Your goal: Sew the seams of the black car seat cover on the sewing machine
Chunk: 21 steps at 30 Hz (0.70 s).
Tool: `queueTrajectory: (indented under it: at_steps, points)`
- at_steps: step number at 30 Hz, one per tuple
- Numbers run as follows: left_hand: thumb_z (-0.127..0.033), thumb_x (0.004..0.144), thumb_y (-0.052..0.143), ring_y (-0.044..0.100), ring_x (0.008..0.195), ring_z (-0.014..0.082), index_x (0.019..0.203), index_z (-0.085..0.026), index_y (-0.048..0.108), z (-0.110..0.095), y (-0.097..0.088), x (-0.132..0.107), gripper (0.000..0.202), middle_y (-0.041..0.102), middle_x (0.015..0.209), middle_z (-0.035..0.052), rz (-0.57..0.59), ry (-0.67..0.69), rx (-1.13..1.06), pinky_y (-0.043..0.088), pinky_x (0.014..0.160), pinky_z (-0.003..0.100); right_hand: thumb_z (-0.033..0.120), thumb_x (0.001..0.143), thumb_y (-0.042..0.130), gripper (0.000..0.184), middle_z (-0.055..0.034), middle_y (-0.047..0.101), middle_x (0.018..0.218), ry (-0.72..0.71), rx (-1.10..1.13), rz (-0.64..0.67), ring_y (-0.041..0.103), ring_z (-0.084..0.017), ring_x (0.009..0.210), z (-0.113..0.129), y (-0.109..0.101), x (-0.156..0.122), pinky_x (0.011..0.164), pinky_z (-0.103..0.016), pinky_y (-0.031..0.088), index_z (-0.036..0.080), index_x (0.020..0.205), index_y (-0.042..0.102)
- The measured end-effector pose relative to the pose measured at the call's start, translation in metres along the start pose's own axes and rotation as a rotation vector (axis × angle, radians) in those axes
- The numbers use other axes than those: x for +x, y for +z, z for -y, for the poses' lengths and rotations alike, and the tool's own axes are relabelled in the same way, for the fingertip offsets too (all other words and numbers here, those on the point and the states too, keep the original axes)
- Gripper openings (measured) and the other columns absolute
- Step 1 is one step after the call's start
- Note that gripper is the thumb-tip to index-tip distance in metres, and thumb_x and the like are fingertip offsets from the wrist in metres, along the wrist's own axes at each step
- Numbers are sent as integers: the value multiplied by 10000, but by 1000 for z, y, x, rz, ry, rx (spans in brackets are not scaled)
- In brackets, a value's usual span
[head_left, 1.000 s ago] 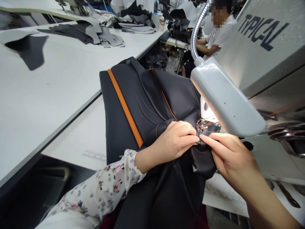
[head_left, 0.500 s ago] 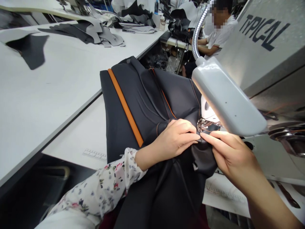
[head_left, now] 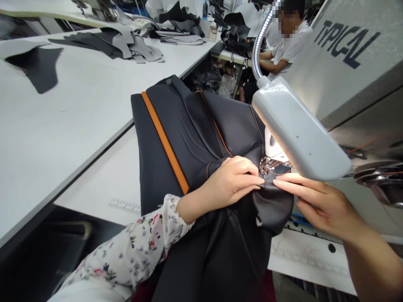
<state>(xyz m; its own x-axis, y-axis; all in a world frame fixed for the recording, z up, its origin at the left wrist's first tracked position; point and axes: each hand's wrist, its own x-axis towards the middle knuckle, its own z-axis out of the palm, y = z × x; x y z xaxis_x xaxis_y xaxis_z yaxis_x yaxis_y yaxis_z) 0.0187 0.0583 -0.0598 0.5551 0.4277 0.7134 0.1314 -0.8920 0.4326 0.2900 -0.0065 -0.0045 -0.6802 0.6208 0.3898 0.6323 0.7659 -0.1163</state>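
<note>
A large black leather-like cover [head_left: 198,126] with an orange stripe [head_left: 165,142] and orange stitching lies under the presser foot [head_left: 264,165] of a sewing machine. My left hand [head_left: 234,182] is closed on a fold of this cover just left of and below the foot, thumb and fingers pinching it. To the right of the foot, my right hand [head_left: 317,201] has its fingers stretched out, the index fingertip touching the cover's edge. Orange thread runs from the foot toward the right hand. The needle is too small to make out.
A lamp [head_left: 302,130] on a bendable neck hangs over the right hand, close to the machine body [head_left: 349,42]. Cut grey pieces [head_left: 126,42] lie on the white table [head_left: 72,121]. A ruler marking [head_left: 124,204] shows at left. Another person [head_left: 283,46] sits behind.
My right hand has moved right, away from the left fingertips, and its fingers have straightened. The cover's lower right flap has spread rightward. My left hand stays put.
</note>
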Motion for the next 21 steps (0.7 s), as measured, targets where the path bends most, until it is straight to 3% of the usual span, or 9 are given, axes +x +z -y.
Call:
queueTrajectory:
  at_steps: [4, 10, 13, 17, 21]
  points:
    - [-232, 1015, 616, 649, 1029, 198, 1046, -155, 744, 2, 1, 2, 152, 738, 1035, 77, -43, 11, -27, 479, 938, 326, -17, 930, 560, 509, -83, 682, 1345, -62, -8, -7, 653, -179, 1224, -12, 7, -1, 1107, -319, 487, 210, 1382, 613]
    - [-275, 1010, 641, 676, 963, 172, 969, -154, 738, 5, 1, 5, 160, 755, 960, 63, -77, 53, -93, 489, 888, 309, -29, 920, 560, 386, -72, 765, 1192, -116, 69, -65, 704, -144, 1145, -11, 7, 12, 1091, -242, 527, 181, 1200, 722]
    - [-277, 1014, 636, 688, 958, 180, 963, -166, 743, 6, 0, 5, 163, 765, 954, 62, -70, 53, -87, 490, 867, 319, -21, 931, 542, 446, -57, 767, 1193, -96, 88, -84, 726, -141, 1085, -11, 7, 12, 1031, -242, 569, 227, 1260, 712]
    - [-268, 984, 682, 687, 954, 187, 955, -156, 759, 7, -3, 7, 138, 770, 942, 64, -59, 56, -83, 496, 891, 325, 22, 966, 514, 505, -28, 765, 1206, -72, 102, -143, 739, -155, 1056, -11, 10, 10, 991, -278, 600, 308, 1353, 667]
    - [-265, 979, 689, 687, 964, 180, 964, -156, 772, 8, -5, 9, 138, 770, 949, 66, -35, 42, -95, 506, 948, 320, 40, 975, 509, 442, -42, 768, 1197, -65, 87, -57, 743, -164, 1043, -9, 3, 14, 981, -288, 605, 279, 1291, 705]
